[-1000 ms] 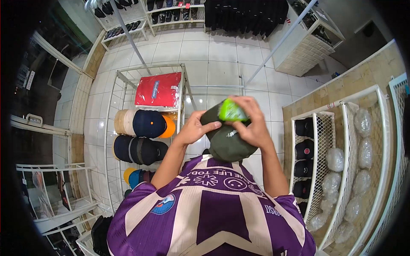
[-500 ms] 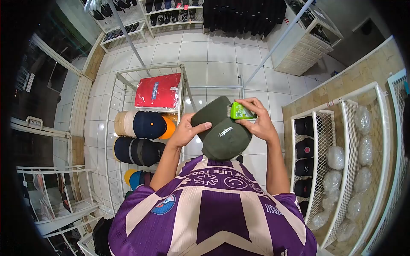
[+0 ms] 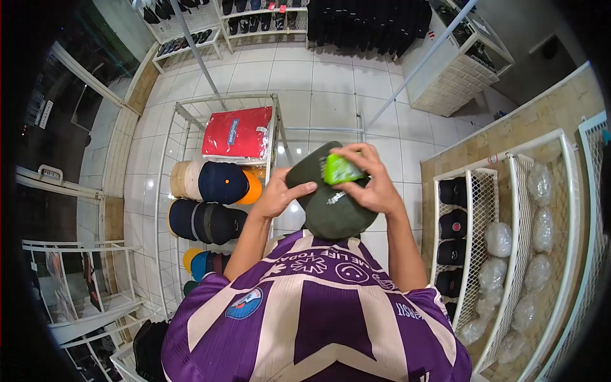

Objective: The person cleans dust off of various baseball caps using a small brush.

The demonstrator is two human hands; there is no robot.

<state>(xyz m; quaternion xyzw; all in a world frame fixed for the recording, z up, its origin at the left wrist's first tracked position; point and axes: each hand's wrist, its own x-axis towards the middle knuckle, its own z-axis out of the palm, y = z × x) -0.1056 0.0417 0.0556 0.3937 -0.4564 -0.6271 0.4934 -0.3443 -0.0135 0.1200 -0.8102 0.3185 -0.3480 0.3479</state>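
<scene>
A dark olive baseball cap with small white lettering is held up in front of my chest, its brim pointing away from me. My left hand grips the brim's left side, thumb on top and fingers underneath. In my right hand is a bright green brush, pinched between thumb and fingers. The brush lies over the brim near where it joins the crown, and its bristles are mostly hidden or blurred. Part of the lettering is covered by my right thumb.
At my left a white wire rack carries red packaged cloth and rows of caps. On my right, mesh shelves hold black caps and plastic-wrapped bundles. Dark clothes hang beyond the tiled floor.
My right hand has carried the green brush to the left across the brim, now partly over the lettering. My left hand keeps its hold on the cap.
</scene>
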